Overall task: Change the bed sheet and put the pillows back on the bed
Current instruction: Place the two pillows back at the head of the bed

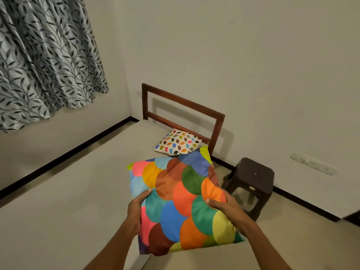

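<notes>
1. A person holds a square pillow printed with overlapping multi-coloured circles in mid-air over the near right edge of the bed, with none of it resting on the mattress.
2. The left grip clasps the pillow's left edge, thumb on top and fingers curled out of sight beneath. The right grip squeezes the right edge the same way, its thumb denting the fabric. Holding it by opposite sides appears to keep the soft pillow level and pointed towards the head of the bed.
3. A smaller white pillow patterned with coloured leaf shapes lies at the far end, propped against the lower rail of the dark wooden headboard, towards its right post. Its position suggests the carried pillow is bound for the same end, beside or in front of it.
4. A plain beige sheet covers the bed and looks smooth across the whole visible surface. By that evidence the sheet change seems finished, and returning the pillows is the step in hand, with one down and one in the air.
5. A dark brown plastic stool stands on the floor just right of the bed, near the headboard. It sits close to the path of the right arm, so a reach to the far end probably has to stay over the mattress.
6. A grey leaf-print curtain hangs at far left, well apart from the work.
</notes>
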